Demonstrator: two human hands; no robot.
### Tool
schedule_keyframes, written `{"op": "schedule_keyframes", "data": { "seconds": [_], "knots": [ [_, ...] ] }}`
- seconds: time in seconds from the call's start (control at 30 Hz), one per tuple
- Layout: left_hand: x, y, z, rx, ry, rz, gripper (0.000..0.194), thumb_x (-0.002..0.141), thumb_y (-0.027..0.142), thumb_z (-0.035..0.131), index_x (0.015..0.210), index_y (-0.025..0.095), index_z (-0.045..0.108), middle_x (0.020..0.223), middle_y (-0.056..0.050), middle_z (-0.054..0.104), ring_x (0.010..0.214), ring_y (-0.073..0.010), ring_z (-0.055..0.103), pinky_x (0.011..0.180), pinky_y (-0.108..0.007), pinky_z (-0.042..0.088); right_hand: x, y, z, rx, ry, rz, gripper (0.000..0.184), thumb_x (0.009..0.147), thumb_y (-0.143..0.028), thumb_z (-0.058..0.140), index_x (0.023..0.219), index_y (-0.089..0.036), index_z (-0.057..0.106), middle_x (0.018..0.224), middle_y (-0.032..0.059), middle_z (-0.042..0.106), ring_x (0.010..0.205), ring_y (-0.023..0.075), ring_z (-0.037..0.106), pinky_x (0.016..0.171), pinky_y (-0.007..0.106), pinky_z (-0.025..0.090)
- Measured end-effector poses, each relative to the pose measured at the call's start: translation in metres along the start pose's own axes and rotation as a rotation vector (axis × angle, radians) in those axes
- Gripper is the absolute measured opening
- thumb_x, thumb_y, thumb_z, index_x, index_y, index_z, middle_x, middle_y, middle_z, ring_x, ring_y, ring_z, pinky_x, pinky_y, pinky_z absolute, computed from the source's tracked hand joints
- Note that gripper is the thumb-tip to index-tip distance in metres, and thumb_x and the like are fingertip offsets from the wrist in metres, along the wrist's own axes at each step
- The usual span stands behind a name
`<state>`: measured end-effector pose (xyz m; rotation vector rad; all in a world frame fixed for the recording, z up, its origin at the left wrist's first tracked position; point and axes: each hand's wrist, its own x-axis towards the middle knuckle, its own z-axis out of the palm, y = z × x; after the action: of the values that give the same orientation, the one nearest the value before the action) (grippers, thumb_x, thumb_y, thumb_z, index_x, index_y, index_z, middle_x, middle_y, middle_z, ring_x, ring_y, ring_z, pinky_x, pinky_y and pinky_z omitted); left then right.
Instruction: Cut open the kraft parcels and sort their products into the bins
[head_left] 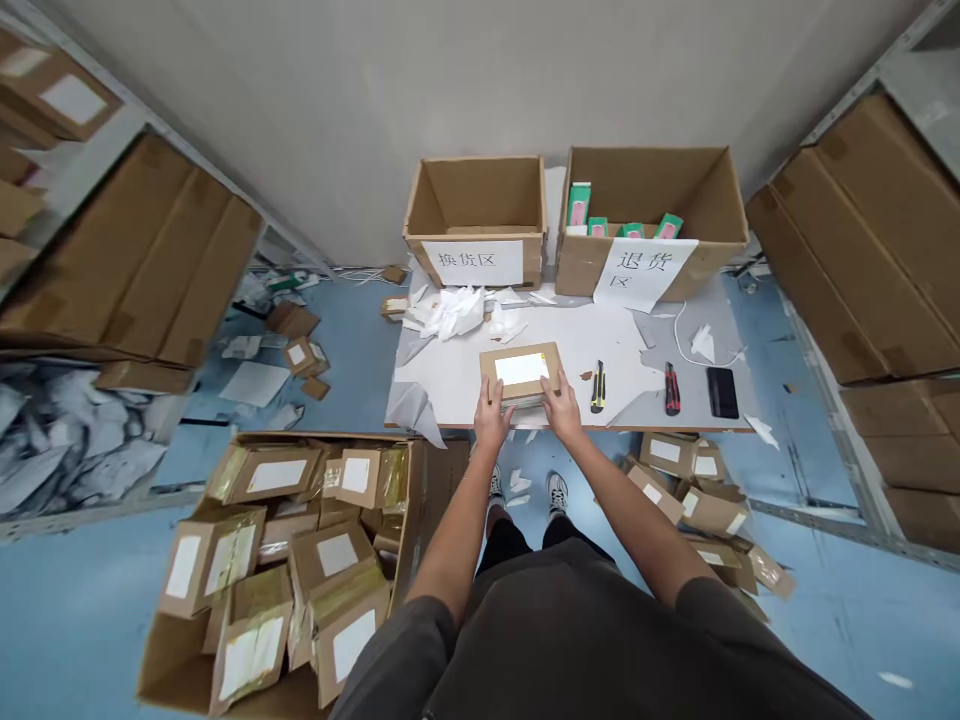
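A small brown cardboard box (487, 365) with a white label on top is held at the near edge of the white-covered table (450, 390). My left hand (492, 415) grips its left near corner, thumb on the near side. On the right near corner, my right hand (561, 407) grips the same box. To the right of it lie a yellow-and-black utility knife (598, 387) and a red-and-black utility knife (672, 389). A black phone (722, 392) rests at the table's right end.
Two open cartons with paper signs stand at the back, a left carton (480, 200) and a right carton (577, 265) holding green-and-pink boxes (579, 205). Torn paper (454, 312) litters the table. A large carton (172, 680) of labelled parcels stands at left; more parcels (705, 500) lie on the floor.
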<state>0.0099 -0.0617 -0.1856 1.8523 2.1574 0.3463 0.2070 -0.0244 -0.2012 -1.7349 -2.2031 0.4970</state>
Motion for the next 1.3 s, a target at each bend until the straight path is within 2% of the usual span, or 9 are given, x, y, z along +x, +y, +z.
{"op": "schedule_keyframes", "data": {
  "seconds": [0.1, 0.2, 0.4, 0.6, 0.77, 0.9, 1.0, 1.13, 1.3],
  "knots": [
    [0.005, -0.015, 0.035, -0.032, -0.141, 0.061, 0.065, 0.103, 0.030, 0.059, 0.165, 0.023, 0.040, 0.175, -0.019, 0.027, 0.156, -0.0303, 0.041, 0.115, -0.043, 0.051, -0.010, 0.016, 0.030, 0.002, -0.098, 0.108, 0.061, 0.096, -0.014, 0.055, 0.157, -0.022, 0.055, 0.171, 0.0198, 0.033, 0.141, 0.0366, 0.052, 0.113, 0.055, 0.050],
    [-0.002, -0.027, 0.048, -0.035, -0.229, 0.105, 0.067, 0.101, 0.021, 0.055, 0.166, 0.024, 0.038, 0.175, -0.018, 0.028, 0.155, -0.0304, 0.041, 0.120, -0.049, 0.046, -0.022, 0.020, 0.047, 0.014, -0.129, 0.165, 0.060, 0.093, -0.012, 0.057, 0.153, -0.020, 0.059, 0.171, 0.0199, 0.033, 0.146, 0.0346, 0.049, 0.115, 0.052, 0.049],
    [0.028, -0.041, 0.022, -0.021, -0.243, 0.160, 0.060, 0.099, 0.035, 0.060, 0.158, 0.024, 0.052, 0.166, -0.016, 0.044, 0.149, -0.0346, 0.043, 0.121, -0.051, 0.043, -0.016, 0.022, 0.047, 0.019, -0.059, 0.192, 0.059, 0.089, -0.009, 0.057, 0.146, -0.023, 0.064, 0.168, 0.0152, 0.041, 0.149, 0.0325, 0.046, 0.116, 0.053, 0.049],
    [0.103, -0.056, 0.002, 0.075, -0.470, 0.335, 0.087, 0.086, 0.010, 0.066, 0.166, 0.029, 0.038, 0.171, -0.014, 0.034, 0.155, -0.0328, 0.037, 0.115, -0.044, 0.048, 0.015, 0.038, 0.036, 0.027, -0.098, 0.152, 0.052, 0.091, -0.008, 0.051, 0.138, -0.018, 0.069, 0.169, 0.0144, 0.042, 0.158, 0.0293, 0.035, 0.123, 0.054, 0.042],
    [0.053, -0.056, 0.010, 0.178, -0.414, 0.209, 0.074, 0.096, 0.023, 0.064, 0.165, 0.027, 0.037, 0.143, -0.017, 0.056, 0.132, -0.0311, 0.056, 0.104, -0.041, 0.054, 0.064, 0.034, 0.031, -0.004, -0.220, 0.021, 0.057, 0.093, -0.003, 0.047, 0.144, -0.023, 0.064, 0.175, 0.0076, 0.035, 0.165, 0.0282, 0.017, 0.127, 0.062, 0.026],
    [0.000, -0.049, 0.027, 0.154, -0.324, 0.063, 0.065, 0.101, 0.031, 0.062, 0.162, 0.020, 0.043, 0.129, -0.018, 0.061, 0.123, -0.0325, 0.060, 0.100, -0.042, 0.057, 0.085, 0.018, 0.027, -0.042, -0.359, -0.040, 0.067, 0.092, -0.005, 0.058, 0.154, -0.030, 0.058, 0.178, 0.0070, 0.024, 0.163, 0.0320, 0.023, 0.126, 0.061, 0.029],
    [-0.007, -0.045, 0.038, 0.060, -0.275, 0.044, 0.072, 0.097, 0.027, 0.070, 0.163, 0.024, 0.042, 0.153, -0.020, 0.051, 0.135, -0.0337, 0.057, 0.107, -0.043, 0.055, 0.064, 0.012, 0.028, -0.006, -0.342, -0.012, 0.079, 0.087, -0.007, 0.066, 0.161, -0.030, 0.050, 0.180, 0.0089, 0.016, 0.157, 0.0353, 0.038, 0.119, 0.053, 0.044],
    [0.003, -0.043, 0.049, -0.080, -0.291, 0.093, 0.089, 0.093, 0.017, 0.074, 0.169, 0.030, 0.030, 0.179, -0.020, 0.009, 0.144, -0.0359, 0.053, 0.110, -0.045, 0.053, 0.012, 0.008, 0.047, 0.097, -0.435, -0.131, 0.100, 0.080, -0.012, 0.079, 0.169, -0.029, 0.037, 0.181, 0.0114, 0.006, 0.146, 0.0378, 0.051, 0.110, 0.049, 0.054],
    [0.009, -0.045, 0.044, -0.138, -0.316, 0.053, 0.084, 0.094, 0.019, 0.072, 0.168, 0.034, 0.035, 0.180, -0.017, 0.008, 0.133, -0.0350, 0.063, 0.109, -0.048, 0.052, -0.002, 0.005, 0.061, 0.148, -0.303, -0.102, 0.086, 0.087, -0.009, 0.070, 0.165, -0.030, 0.043, 0.180, 0.0112, 0.011, 0.139, 0.0347, 0.058, 0.112, 0.052, 0.053]
  ]
}}
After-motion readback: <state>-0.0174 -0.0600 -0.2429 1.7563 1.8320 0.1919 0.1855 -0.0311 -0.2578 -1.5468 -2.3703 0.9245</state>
